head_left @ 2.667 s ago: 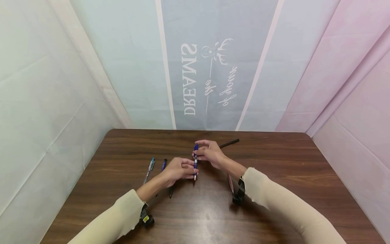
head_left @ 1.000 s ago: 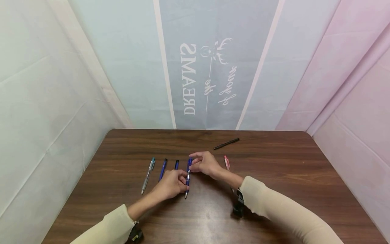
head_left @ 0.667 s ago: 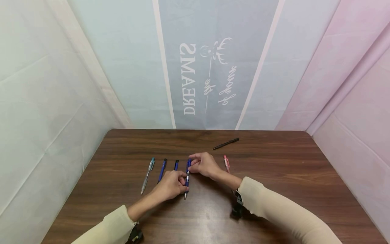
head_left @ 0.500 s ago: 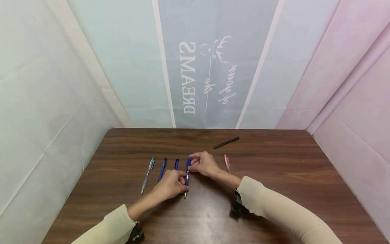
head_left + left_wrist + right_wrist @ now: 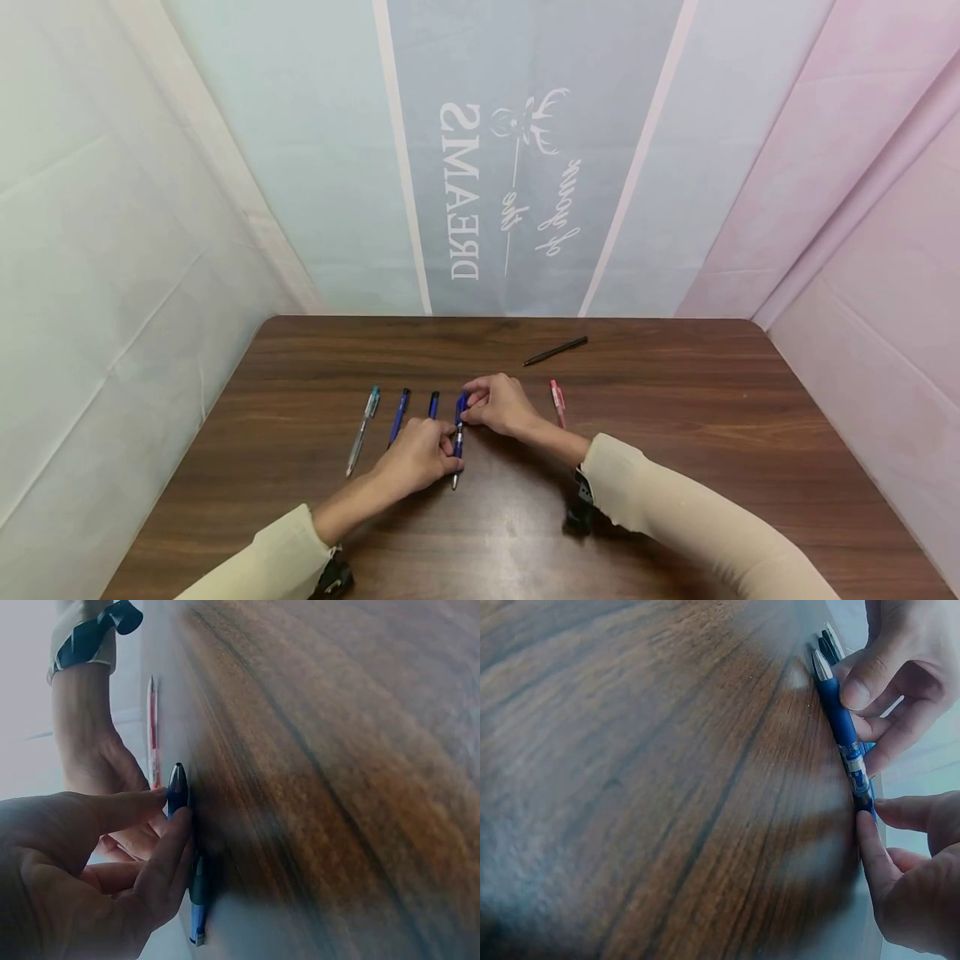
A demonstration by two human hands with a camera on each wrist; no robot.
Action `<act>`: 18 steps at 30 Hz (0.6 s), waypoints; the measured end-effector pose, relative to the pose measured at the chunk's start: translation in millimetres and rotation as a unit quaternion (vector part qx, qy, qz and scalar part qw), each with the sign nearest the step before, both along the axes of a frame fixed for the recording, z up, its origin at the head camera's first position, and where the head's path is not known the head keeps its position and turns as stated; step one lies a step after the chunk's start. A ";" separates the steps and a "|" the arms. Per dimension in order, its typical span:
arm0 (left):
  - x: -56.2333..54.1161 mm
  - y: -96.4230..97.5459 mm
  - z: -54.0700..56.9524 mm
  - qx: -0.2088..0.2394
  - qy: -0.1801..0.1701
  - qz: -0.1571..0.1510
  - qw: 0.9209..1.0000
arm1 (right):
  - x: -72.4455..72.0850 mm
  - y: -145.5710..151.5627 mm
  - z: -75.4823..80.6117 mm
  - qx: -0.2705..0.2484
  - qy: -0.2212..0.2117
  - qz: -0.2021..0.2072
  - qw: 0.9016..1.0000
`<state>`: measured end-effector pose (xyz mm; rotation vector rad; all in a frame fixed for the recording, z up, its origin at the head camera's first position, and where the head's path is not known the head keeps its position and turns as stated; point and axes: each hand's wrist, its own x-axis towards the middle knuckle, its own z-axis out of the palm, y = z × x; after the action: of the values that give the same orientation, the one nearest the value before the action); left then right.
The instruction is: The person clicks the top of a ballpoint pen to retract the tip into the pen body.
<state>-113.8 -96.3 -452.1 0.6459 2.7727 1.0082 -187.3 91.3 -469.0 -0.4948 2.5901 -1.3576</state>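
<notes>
A blue pen with a clear middle section and silver tip lies at the table's centre, pointing toward me. My left hand pinches it near the tip between thumb and fingers. At its clip end, my right hand holds it with thumb and fingertips. In the right wrist view the blue pen appears at table level, its clip end partly hidden by fingers. Just left of it, another blue pen with a black end is mostly covered by my left hand.
Farther left lie a second dark-ended blue pen and a clear pen with a teal top, roughly parallel. Right of my hands is a red pen, partly behind the right forearm. A black pen lies slanted near the back edge.
Since the earliest frame, both hands have brought the blue pen left and nearer to me, beside the other blue pens. Over the last second the hands and pen have hardly moved.
</notes>
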 end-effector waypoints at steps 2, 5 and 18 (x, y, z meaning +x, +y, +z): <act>0.8 0.3 0.7 -0.006 0.006 0.003 1.000 | 0.5 0.6 0.9 -0.001 -0.002 -0.002 1.000; 1.4 0.2 1.8 -0.012 0.011 0.008 1.000 | 2.0 2.3 1.8 -0.002 -0.009 -0.004 1.000; -10.5 -2.3 8.1 0.009 0.035 0.026 0.999 | 5.1 22.3 12.9 -0.017 -0.008 -0.006 1.000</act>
<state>-124.3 -98.6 -444.0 0.6257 2.8593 1.0414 -182.3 113.6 -456.1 -0.4714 2.5647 -1.4062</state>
